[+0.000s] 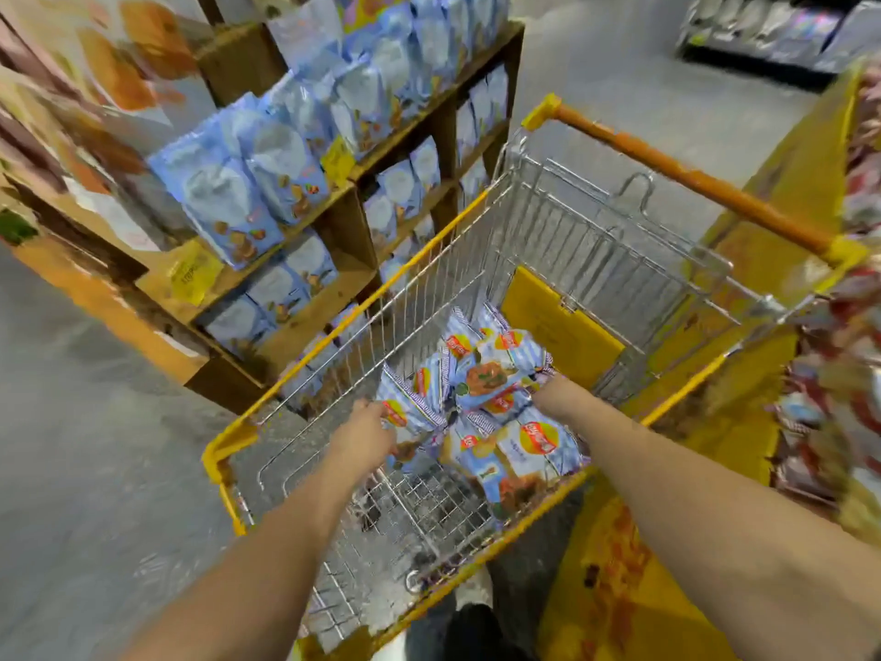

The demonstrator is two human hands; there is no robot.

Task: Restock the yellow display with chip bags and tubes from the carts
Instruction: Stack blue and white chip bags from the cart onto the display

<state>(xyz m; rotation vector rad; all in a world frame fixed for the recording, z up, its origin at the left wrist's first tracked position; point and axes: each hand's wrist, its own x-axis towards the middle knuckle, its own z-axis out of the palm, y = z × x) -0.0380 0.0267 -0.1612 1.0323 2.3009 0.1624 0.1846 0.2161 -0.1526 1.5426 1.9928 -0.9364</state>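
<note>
Blue chip bags (486, 374) between both hands.

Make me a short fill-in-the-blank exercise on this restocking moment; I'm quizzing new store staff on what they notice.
1. The chip bags lie inside a wire shopping ____ with yellow trim.
2. Both hands reach into it; the left hand touches a bag, and the right hand is hidden behind the ____.
3. The cart handle is coloured ____.
4. The wooden shelf to the left holds packs that are mostly ____.

Missing words: cart; bags; orange; blue
</note>
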